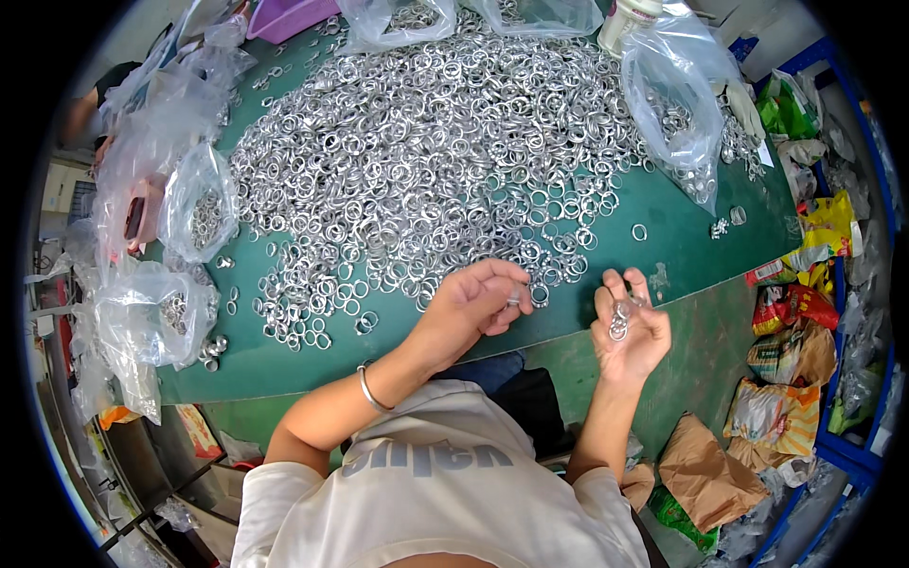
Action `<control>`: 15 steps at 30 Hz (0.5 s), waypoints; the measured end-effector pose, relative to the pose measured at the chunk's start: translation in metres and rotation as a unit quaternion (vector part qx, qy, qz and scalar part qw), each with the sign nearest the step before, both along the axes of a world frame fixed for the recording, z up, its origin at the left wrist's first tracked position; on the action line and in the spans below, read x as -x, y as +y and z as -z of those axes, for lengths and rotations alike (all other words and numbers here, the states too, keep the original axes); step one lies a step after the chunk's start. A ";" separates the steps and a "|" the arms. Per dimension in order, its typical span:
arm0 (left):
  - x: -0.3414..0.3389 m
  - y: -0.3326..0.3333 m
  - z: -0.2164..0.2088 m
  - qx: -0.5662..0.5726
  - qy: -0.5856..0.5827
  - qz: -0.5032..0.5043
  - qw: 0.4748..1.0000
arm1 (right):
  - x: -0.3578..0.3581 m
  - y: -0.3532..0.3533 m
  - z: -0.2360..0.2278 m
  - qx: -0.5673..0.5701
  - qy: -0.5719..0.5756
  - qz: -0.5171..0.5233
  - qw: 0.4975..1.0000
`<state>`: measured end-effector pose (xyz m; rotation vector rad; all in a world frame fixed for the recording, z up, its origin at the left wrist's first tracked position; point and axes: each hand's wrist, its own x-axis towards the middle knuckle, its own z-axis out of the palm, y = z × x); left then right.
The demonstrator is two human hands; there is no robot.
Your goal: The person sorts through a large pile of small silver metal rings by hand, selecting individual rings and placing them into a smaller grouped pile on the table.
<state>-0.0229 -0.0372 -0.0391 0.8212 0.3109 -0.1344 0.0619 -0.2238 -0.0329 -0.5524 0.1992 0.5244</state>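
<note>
- The left hand (469, 308) is curled, thumb and fingertips pinching one small silver piece (514, 301), probably a ring, at the desk's near edge.
- The right hand (632, 331), palm up and half curled, holds a small cluster of rings (618, 323); they overlap, so their exact number cannot be told.
- One metal bracelet (371, 390) circles the left wrist; large grey lettering runs across the white shirt (426, 483).
- The big pile of silver rings (426, 142), too many to count, covers much of the green desk (644, 284), just beyond the left hand and to the left of the right hand.
- One single ring (639, 232) lies apart, beyond the right hand.
- Two clear bags (398, 26) with rings stand behind the pile, one clear bag (668, 95) sits at its right, near one white cup (627, 24) with print.
- One purple tub (289, 14) is at the far left.
- Right of the desk are printed yellow (830, 232) and red packages (795, 308) and one brown paper bag (710, 470).
</note>
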 end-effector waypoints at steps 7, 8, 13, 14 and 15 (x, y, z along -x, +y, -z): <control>-0.003 -0.002 0.001 -0.043 0.021 -0.069 0.996 | -0.013 0.009 0.031 0.624 -0.373 0.071 0.683; -0.003 -0.002 0.003 -0.078 0.009 -0.069 0.995 | -0.013 0.014 0.025 0.686 -0.409 0.041 0.600; -0.020 -0.004 -0.008 -0.598 -0.127 -0.020 0.791 | -0.015 0.017 0.030 0.678 -0.420 0.005 0.603; -0.023 -0.005 -0.002 -0.625 -0.154 -0.036 0.764 | -0.017 0.013 0.034 0.653 -0.410 0.011 0.637; -0.026 -0.006 0.001 -0.651 -0.177 -0.053 0.736 | -0.018 0.007 0.033 0.561 -0.341 0.004 0.754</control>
